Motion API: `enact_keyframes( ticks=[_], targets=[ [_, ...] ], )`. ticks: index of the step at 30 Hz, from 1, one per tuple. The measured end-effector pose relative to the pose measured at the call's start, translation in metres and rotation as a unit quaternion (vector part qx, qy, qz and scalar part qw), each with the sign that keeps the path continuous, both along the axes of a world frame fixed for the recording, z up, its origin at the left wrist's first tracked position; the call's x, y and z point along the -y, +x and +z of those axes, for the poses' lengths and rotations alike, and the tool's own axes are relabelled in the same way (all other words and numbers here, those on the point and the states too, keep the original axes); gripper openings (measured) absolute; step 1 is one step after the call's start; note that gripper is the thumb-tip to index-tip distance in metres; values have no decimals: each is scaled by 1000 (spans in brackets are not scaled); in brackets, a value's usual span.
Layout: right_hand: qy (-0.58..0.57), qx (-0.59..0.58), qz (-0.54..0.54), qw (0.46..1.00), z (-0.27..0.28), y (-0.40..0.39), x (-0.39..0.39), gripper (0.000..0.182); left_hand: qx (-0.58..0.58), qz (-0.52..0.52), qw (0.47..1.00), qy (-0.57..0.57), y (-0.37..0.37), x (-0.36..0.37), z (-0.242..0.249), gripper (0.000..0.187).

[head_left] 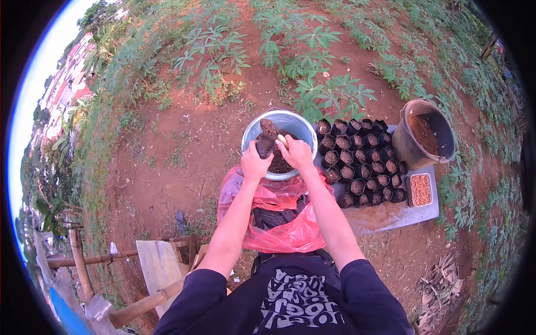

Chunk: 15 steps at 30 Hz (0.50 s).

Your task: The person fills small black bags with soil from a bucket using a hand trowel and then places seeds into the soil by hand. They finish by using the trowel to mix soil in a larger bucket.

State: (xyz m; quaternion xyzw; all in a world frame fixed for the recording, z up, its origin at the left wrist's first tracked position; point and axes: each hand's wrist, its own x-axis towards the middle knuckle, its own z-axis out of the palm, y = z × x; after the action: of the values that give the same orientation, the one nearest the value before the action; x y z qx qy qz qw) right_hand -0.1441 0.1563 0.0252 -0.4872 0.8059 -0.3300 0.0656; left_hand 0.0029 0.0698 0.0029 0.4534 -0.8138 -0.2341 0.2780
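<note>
Over the light-blue bucket (306, 129), which holds dark soil (279, 164), both of my hands work close together. My left hand (255, 164) is closed around a small black planting bag (264, 146). In my right hand (296, 152) is the pale handle of a hand trowel (269, 128), its blade loaded with brown soil and held just above the bag's mouth. The inside of the bag is hidden. Below the bucket, a red plastic bag (290, 237) lies across my lap, with black plastic bags (274, 216) on it.
To the right, several soil-filled black planting bags (358, 186) stand in rows on a grey board (385, 219). A tub of orange-yellow seeds (420, 190) and a tilted dark bucket (401, 146) stand beside them. Leafy plants (329, 92) grow ahead; bamboo poles (142, 306) lie at lower left.
</note>
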Motion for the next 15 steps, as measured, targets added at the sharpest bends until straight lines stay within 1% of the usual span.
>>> enact_keyframes(
  ticks=[4, 10, 15],
  targets=[
    [-14, 20, -2, 1000, 2, 1, -1, 40, 3, -7, 1000, 0, 1, -1, 5, 64],
    [-23, 19, 7, 1000, 2, 2, -4, 38, 1, -8, 1000, -13, 1, -3, 1, 63],
    [-45, 34, 11, 998, 4, 2, -4, 37, 2, 2, 1000, 13, 0, -4, 7, 63]
  ],
)
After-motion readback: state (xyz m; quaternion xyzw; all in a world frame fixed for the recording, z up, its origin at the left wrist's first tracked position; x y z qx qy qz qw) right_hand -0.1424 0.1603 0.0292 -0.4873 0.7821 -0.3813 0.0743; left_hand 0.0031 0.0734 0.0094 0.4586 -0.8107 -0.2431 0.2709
